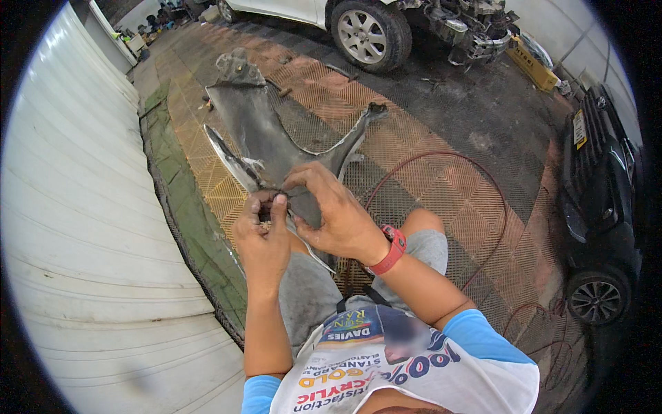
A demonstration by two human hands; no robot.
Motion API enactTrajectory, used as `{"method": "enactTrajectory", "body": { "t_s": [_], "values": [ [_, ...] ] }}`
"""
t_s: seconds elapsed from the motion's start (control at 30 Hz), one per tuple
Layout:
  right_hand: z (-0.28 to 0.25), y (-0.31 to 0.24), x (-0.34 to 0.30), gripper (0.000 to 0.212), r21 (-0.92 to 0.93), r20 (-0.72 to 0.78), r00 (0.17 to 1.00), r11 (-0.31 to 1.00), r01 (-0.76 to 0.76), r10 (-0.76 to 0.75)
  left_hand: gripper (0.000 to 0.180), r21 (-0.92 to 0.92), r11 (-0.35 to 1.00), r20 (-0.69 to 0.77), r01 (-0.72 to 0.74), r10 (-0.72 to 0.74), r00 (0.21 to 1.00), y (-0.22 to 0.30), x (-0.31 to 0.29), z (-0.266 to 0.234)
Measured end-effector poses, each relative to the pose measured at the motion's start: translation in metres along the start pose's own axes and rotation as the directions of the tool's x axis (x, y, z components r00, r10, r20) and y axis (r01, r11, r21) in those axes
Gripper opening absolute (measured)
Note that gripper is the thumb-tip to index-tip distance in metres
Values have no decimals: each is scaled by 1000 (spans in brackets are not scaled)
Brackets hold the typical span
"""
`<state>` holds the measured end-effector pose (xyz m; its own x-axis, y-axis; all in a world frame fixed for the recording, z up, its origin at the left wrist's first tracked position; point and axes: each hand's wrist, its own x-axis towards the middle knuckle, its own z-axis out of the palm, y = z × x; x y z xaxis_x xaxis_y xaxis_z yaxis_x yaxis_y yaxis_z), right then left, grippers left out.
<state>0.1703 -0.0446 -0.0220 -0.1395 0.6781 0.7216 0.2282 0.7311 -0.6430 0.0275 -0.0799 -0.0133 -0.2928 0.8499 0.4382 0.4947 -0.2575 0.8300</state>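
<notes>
A dark grey car fender (258, 121) with bare metal edges lies in front of me, its near end under my hands. My left hand (265, 228) is closed in a pinch at the fender's near left edge, the thumb pressed toward the fingers. Whatever sits between those fingertips is too small and dark to make out. Beside it, my right hand (334, 214) curves over the grey metal, thumb and forefinger apart, with the forefinger reaching close to the left fingertips. A red watch (392, 250) is on my right wrist.
Hammers (278, 87) lie past the fender on the grated floor mat (427, 186). A red hose (498, 200) loops across the right side. White corrugated panels (76, 228) and a green cloth (196, 228) border the left. A partly stripped white car (310, 10) stands ahead; a black car (600, 200) stands right.
</notes>
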Motion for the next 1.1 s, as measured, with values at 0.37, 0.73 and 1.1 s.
{"method": "enactTrajectory", "body": {
  "t_s": [0.37,0.73,1.1],
  "values": [
    [3,23,-5,19,244,89,994,966,-86,67,15,-112,976,243,187,-156,957,2,10,-23],
    [-3,37,3,17,382,267,943,876,-294,199,18,262,934,33,-242,242,970,9,4,-14],
    [-9,22,4,15,348,297,931,884,-312,212,10,-194,981,51,9,1,999,-18,-4,-3]
  ]
}}
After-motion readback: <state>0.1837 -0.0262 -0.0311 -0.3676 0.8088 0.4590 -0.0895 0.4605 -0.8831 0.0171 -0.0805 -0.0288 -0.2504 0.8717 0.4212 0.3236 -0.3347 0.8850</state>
